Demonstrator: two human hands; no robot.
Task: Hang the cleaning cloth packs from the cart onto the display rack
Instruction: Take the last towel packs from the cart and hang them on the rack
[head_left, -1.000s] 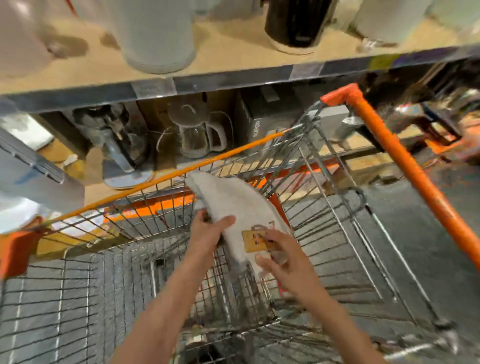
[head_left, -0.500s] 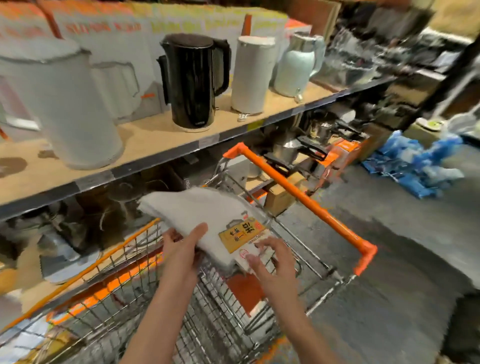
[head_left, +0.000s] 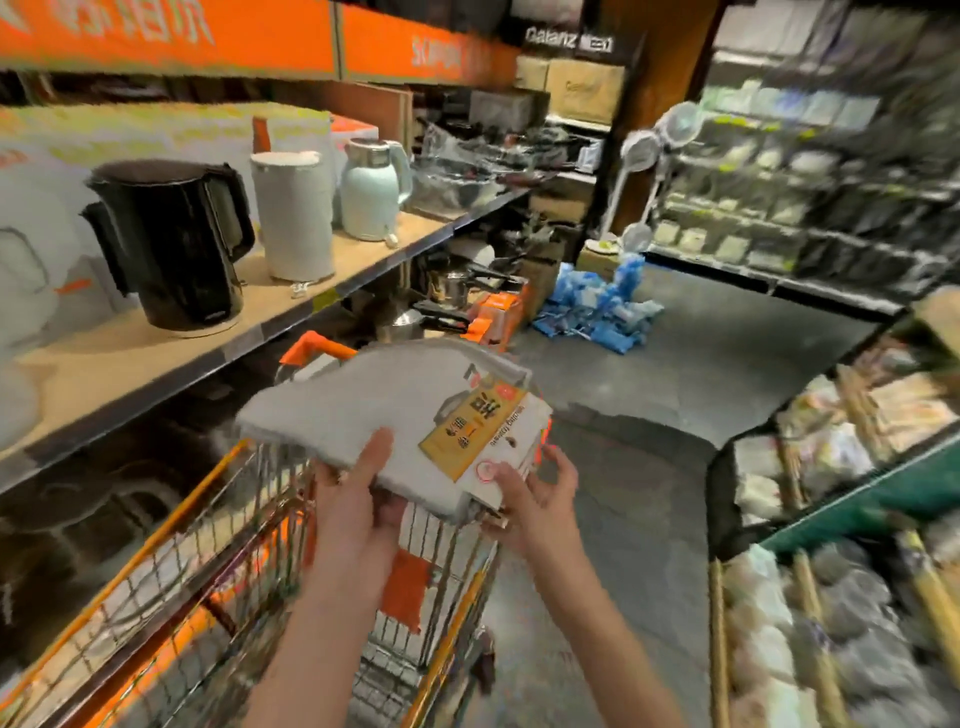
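Both hands — left hand (head_left: 358, 499) and right hand (head_left: 535, 499) — grasp one grey cleaning cloth pack (head_left: 395, 410), held above the cart (head_left: 208, 571) at its handle end. Nothing hung yet — no display rack clearly identifiable.

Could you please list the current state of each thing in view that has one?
cleaning cloth pack: held flat above the cart, label up.
left hand: grips the pack's near edge, thumb on top.
right hand: holds the labelled corner.
cart: standing beside the shelf, under the pack.
black kettle: upright on the shelf, lid closed.
blue packs: piled on the floor.
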